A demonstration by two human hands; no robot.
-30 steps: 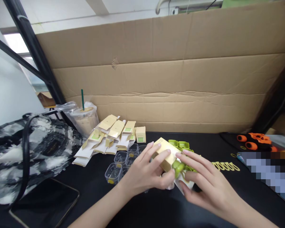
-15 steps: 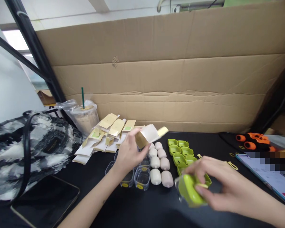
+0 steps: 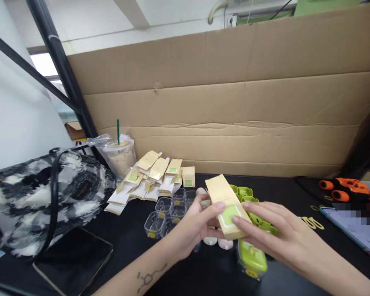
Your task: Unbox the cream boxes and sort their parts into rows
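Observation:
My left hand [image 3: 200, 220] grips a small tan cardboard box [image 3: 221, 190] with a green square on its face, held tilted above the table. From the other side, my right hand [image 3: 274, 228] has its fingers on the box's near end and right edge. Just below the hands stands a clear container with a green lid [image 3: 252, 253] and a yellow sticker. Partly hidden behind the box and hands are whitish and pale pink rounded pieces [image 3: 225, 244] and green lids [image 3: 245, 191]. Several clear open containers [image 3: 155, 224] stand left of my left hand.
Flattened tan and white boxes [image 3: 157, 169] lie piled at the back left, with one standing box [image 3: 188, 176] beside them. A drink cup [image 3: 120, 158], a furry bag [image 3: 77, 185] and a black tablet-like slab [image 3: 74, 263] are left. Yellow bands [image 3: 313, 223], a phone [image 3: 351, 230] and an orange toy car [image 3: 345, 187] are right.
My right hand has set the green-lidded container on the table and moved up to the box. My left hand has brought the box right and nearer, turning its green-marked face up.

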